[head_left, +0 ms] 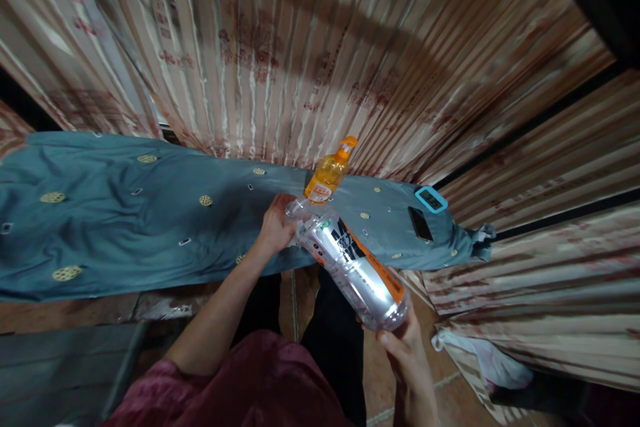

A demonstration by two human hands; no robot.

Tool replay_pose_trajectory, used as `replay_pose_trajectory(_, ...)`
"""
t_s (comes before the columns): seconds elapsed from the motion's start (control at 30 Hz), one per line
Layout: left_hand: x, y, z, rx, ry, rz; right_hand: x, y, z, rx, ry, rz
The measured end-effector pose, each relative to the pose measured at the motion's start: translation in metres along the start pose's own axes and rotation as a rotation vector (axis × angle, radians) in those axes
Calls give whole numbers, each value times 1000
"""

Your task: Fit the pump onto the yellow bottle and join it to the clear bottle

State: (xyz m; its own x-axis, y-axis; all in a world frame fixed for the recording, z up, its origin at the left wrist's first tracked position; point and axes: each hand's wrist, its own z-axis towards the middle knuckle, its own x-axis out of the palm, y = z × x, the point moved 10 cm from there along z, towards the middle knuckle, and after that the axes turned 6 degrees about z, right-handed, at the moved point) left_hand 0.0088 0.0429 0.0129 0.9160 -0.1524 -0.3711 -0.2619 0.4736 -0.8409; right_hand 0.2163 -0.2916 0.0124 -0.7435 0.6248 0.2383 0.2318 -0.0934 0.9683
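Between my hands a large clear plastic bottle (355, 267) is held tilted, its narrow end up and to the left and its base down and to the right. It has a silver, black and orange label. My left hand (278, 223) is closed at the narrow end, fingers partly hidden. At the base, my right hand (403, 347) grips the bottle, thumb showing on the near side. Just beyond the narrow end, an orange pump bottle (327, 173) of amber liquid stands on the cloth.
Grey-green patterned cloth (125, 227) covers a long narrow surface. On its right part lie a black phone (420, 223) and a blue-rimmed digital timer or clock (431, 199). Pleated floral curtains (280, 60) hang behind and at right. A white cloth (500, 363) lies low at right, near the tiled floor (377, 373).
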Motion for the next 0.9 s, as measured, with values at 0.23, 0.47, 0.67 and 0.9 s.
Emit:
replay_pose_trajectory(0.23,2,1,0,-5,-3,-5,1,4,5,15,62,-30)
replay_pose_trajectory(0.47,3,2,-1,-40,-5,11,5,8,3,-29,5,-69)
replay_pose_trajectory(0.67,2,-1,-3,-22,1,7,-11,-10,-2,23,-13,-14)
replay_pose_trajectory(0.9,2,-1,-5,-14,9,3,-18,-16,-1,3,15,31)
